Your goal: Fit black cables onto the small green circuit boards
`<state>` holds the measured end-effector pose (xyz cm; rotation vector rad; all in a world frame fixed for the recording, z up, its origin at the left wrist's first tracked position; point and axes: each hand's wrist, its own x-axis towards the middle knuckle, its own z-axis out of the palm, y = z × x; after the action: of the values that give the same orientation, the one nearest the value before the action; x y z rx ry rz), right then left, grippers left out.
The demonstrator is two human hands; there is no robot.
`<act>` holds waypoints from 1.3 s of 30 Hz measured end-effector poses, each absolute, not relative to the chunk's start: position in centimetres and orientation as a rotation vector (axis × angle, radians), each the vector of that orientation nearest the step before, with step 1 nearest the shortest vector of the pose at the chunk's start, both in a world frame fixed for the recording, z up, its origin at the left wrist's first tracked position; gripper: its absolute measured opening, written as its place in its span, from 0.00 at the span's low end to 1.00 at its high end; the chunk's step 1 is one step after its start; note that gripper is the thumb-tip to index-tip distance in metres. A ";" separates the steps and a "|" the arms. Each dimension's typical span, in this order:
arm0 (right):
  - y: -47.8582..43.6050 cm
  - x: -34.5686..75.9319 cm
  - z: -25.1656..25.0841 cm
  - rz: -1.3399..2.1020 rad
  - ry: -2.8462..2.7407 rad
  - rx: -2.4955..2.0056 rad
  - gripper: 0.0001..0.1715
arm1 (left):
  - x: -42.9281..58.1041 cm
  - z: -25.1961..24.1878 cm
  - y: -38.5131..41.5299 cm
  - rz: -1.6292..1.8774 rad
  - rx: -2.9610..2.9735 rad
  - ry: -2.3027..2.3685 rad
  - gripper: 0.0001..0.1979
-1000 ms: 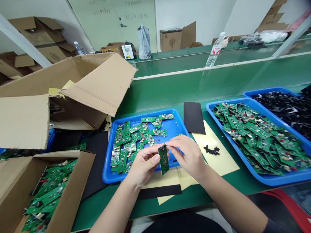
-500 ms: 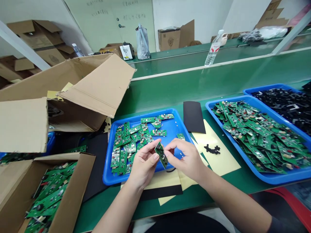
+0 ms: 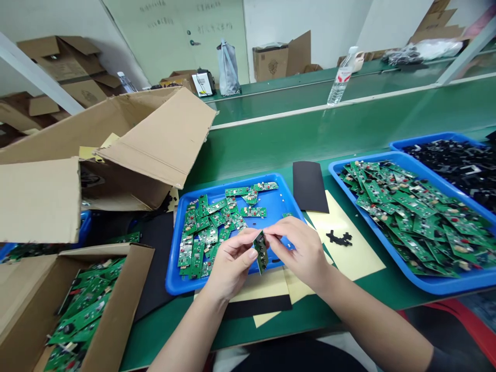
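A green circuit board (image 3: 261,252) stands on edge between my hands, its component side turned to the right. My left hand (image 3: 232,263) grips it by its left side, thumb in front. At the board's top edge, my right hand (image 3: 296,250) is closed in a pinch against it; whatever the fingertips hold is hidden. Beneath the hands is a blue tray (image 3: 172,258) with several similar boards (image 3: 209,219) piled on its left side. Small black pieces (image 3: 339,238) lie on yellow paper (image 3: 360,258) right of my right hand.
At right stand a blue tray of boards (image 3: 418,212) and another of black parts (image 3: 461,160). A carton of boards (image 3: 83,305) is at lower left, a large open carton (image 3: 155,134) behind it. Black sheet (image 3: 310,186) lies behind the paper. A water bottle (image 3: 343,77) stands on the ledge.
The circuit board has turned more upright and shifted slightly right. My right fingertips have moved up to its top edge.
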<state>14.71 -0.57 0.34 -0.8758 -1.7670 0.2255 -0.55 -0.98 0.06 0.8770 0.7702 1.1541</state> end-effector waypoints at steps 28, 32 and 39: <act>-0.1 15.6 -0.1 0.259 -1.864 -0.663 0.31 | -2.1 -0.3 -0.7 1.145 1.190 0.917 0.16; -0.3 15.9 0.3 0.382 -1.740 -0.653 0.33 | -2.4 -0.6 -0.5 1.262 1.827 1.072 0.14; 1.0 17.2 0.4 0.915 -1.016 -0.655 0.17 | -2.1 -0.2 -0.9 1.489 2.608 0.911 0.19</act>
<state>17.24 0.99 0.40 -0.6554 -1.0159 0.9149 -2.09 -0.86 -0.20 2.6078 0.9110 1.4889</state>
